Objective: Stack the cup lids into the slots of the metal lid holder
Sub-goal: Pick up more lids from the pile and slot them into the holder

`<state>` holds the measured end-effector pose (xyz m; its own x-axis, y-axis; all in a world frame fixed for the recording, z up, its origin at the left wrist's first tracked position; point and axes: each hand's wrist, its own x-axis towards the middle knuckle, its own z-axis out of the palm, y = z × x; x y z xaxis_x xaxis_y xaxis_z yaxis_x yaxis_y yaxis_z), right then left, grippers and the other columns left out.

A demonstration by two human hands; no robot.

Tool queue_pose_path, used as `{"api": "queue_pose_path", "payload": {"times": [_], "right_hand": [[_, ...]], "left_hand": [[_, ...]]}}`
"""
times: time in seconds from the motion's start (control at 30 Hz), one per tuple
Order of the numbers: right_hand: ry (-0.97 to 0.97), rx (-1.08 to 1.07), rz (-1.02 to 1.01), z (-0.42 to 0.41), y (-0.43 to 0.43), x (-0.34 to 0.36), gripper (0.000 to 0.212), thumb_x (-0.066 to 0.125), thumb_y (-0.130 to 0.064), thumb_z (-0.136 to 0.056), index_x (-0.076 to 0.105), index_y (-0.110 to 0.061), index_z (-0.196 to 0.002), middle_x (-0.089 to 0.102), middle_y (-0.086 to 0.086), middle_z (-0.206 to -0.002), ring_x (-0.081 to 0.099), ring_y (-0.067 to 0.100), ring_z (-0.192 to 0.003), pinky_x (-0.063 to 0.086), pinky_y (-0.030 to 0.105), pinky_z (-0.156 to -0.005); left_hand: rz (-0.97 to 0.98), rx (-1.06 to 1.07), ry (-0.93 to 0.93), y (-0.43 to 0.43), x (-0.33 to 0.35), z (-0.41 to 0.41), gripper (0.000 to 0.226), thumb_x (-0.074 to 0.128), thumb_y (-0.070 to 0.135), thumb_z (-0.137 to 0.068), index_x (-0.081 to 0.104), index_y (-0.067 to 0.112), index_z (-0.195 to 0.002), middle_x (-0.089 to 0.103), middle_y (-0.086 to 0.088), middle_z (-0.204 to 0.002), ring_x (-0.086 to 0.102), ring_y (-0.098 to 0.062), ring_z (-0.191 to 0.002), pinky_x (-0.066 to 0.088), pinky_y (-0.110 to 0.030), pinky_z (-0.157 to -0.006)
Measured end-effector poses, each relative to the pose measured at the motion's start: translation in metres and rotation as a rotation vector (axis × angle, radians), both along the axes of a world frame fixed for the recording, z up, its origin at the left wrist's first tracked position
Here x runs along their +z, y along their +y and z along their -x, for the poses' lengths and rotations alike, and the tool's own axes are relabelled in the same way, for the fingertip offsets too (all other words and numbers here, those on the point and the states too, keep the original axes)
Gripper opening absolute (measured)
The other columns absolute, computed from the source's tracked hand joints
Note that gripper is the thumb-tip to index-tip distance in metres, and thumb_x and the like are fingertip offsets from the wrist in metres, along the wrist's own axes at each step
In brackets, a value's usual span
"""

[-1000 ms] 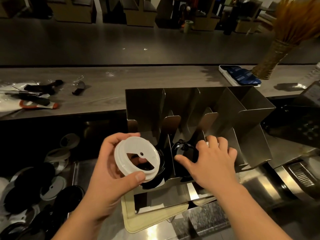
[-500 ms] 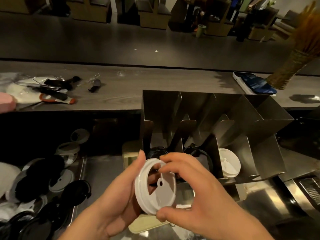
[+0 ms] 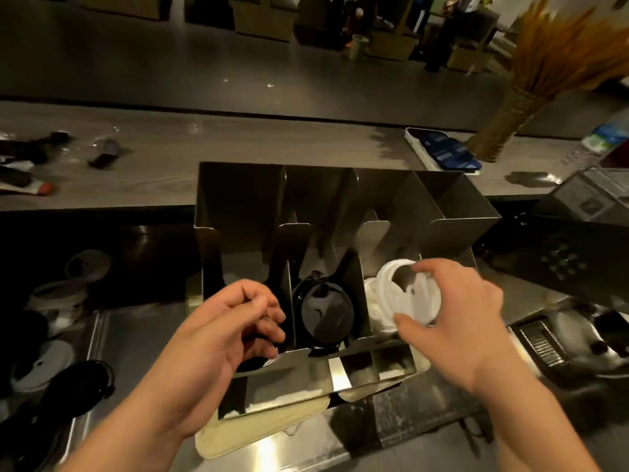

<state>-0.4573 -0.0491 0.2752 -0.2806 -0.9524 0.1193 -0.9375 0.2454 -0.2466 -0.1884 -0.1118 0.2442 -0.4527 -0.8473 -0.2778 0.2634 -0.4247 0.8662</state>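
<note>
On my feed, right hand [image 3: 456, 311] grips a white lid [image 3: 408, 298] over the metal lid holder [image 3: 442, 212], left hand [image 3: 221, 321] loosely curled, empty.

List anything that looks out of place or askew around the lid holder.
Loose lids lie in a jumbled black-and-white heap on the steel counter at lower left, outside the metal lid holder. Tools and wrappers are strewn on the wooden ledge, upper left.
</note>
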Motion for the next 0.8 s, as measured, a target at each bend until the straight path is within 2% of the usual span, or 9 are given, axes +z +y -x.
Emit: {"api": "queue_pose_path", "payload": {"times": [0.1,0.17,0.27,0.47,0.57,0.67,0.73,0.8], "right_hand": [[0.074,0.091,-0.135,0.004,-0.005,-0.018,0.058,0.068,-0.047,-0.075,0.043,-0.041,-0.127,0.045,-0.025,-0.120,0.044,0.005,-0.119,0.016,0.035,-0.104],[0.082,0.123,-0.193,0.009,-0.012,-0.026,0.059,0.065,-0.047,-0.080,0.039,-0.041,-0.133,0.045,-0.024,-0.129,0.042,0.005,-0.124,0.014,0.037,-0.108],[0.093,0.174,-0.234,0.019,-0.024,-0.033,0.057,0.063,-0.047,-0.083,0.040,-0.040,-0.134,0.046,-0.021,-0.134,0.040,0.007,-0.127,0.011,0.041,-0.110],[0.172,0.250,-0.338,0.027,-0.040,-0.031,0.054,0.062,-0.049,-0.087,0.044,-0.037,-0.137,0.047,-0.015,-0.137,0.043,0.012,-0.127,0.016,0.046,-0.110],[0.126,0.239,-0.350,0.030,-0.045,-0.026,0.062,0.070,-0.053,-0.081,0.038,-0.038,-0.132,0.053,-0.016,-0.130,0.048,0.012,-0.123,0.017,0.047,-0.111],[0.105,0.234,-0.426,0.032,-0.044,-0.018,0.063,0.063,-0.062,-0.083,0.029,-0.044,-0.134,0.050,-0.020,-0.135,0.044,0.007,-0.130,0.012,0.048,-0.116],[0.167,0.232,-0.386,0.041,-0.039,-0.010,0.057,0.052,-0.071,-0.083,0.031,-0.051,-0.132,0.049,-0.025,-0.135,0.043,0.006,-0.131,0.019,0.052,-0.115],[0.121,0.291,-0.185,0.042,-0.043,-0.008,0.036,0.046,-0.071,-0.082,0.041,-0.057,-0.114,0.056,-0.025,-0.115,0.054,0.013,-0.113,0.039,0.058,-0.100]], "left_hand": [[0.013,0.015,-0.021,0.004,0.005,0.016,0.018,0.061,0.026,-0.078,0.067,0.010,-0.085,0.060,-0.014,-0.086,0.058,-0.025,-0.077,0.047,-0.040,-0.069],[0.018,0.028,-0.058,0.008,0.008,0.023,0.016,0.061,0.026,-0.078,0.068,0.012,-0.082,0.060,-0.014,-0.086,0.057,-0.026,-0.077,0.047,-0.040,-0.070],[0.017,0.064,-0.085,0.012,0.012,0.031,0.011,0.067,0.022,-0.083,0.067,0.012,-0.082,0.060,-0.012,-0.084,0.057,-0.025,-0.076,0.045,-0.041,-0.070],[0.007,0.214,-0.117,0.028,0.014,0.032,0.011,0.057,0.018,-0.082,0.062,0.009,-0.085,0.058,-0.013,-0.082,0.057,-0.023,-0.072,0.043,-0.040,-0.069],[-0.007,0.263,-0.125,0.037,0.011,0.029,0.007,0.063,0.016,-0.082,0.063,0.010,-0.081,0.058,-0.013,-0.080,0.055,-0.023,-0.071,0.042,-0.037,-0.065],[-0.006,0.354,-0.092,0.041,0.009,0.016,0.008,0.068,0.017,-0.079,0.063,0.010,-0.077,0.056,-0.013,-0.075,0.052,-0.020,-0.065,0.039,-0.033,-0.056],[0.006,0.466,-0.037,0.038,0.009,0.009,0.008,0.067,0.016,-0.077,0.062,0.013,-0.072,0.052,-0.011,-0.069,0.047,-0.016,-0.058,0.035,-0.026,-0.049],[0.041,0.608,-0.054,0.030,0.002,-0.014,0.014,0.069,0.014,-0.079,0.059,0.015,-0.068,0.048,-0.007,-0.065,0.042,-0.014,-0.055,0.030,-0.024,-0.048]]}}
